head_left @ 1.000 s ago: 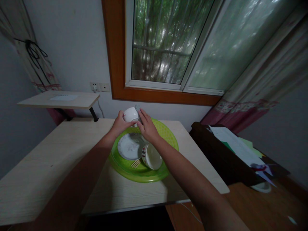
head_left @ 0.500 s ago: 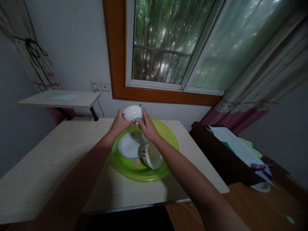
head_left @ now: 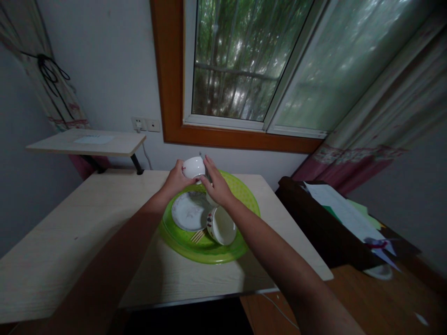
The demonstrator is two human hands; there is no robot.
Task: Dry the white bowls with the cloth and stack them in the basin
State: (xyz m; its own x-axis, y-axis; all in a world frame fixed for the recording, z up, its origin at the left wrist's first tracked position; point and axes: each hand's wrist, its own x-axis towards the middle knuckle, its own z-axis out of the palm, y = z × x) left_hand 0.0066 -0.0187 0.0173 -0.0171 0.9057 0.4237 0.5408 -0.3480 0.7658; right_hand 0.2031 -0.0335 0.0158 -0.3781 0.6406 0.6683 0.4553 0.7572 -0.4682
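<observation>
My left hand (head_left: 176,180) is closed around a small white bowl (head_left: 194,166) with a red mark, held above the far side of a round green tray (head_left: 240,246). My right hand (head_left: 217,185) presses against the bowl's right side with a grey cloth-like thing (head_left: 206,173) between fingers and bowl; it is too small to name surely. On the tray lie a white plate (head_left: 188,211), a second white bowl (head_left: 221,226) tipped on its side, and wooden chopsticks (head_left: 197,236).
The tray sits on a pale wooden table (head_left: 70,232) under a window (head_left: 240,60). A raised side shelf (head_left: 87,142) stands at the left. A dark cabinet with papers (head_left: 345,214) is at the right. Wall sockets (head_left: 145,124) are behind.
The bowl in my left hand has tilted and turned a little between my hands. My right hand stayed against its side. The things on the tray have not moved.
</observation>
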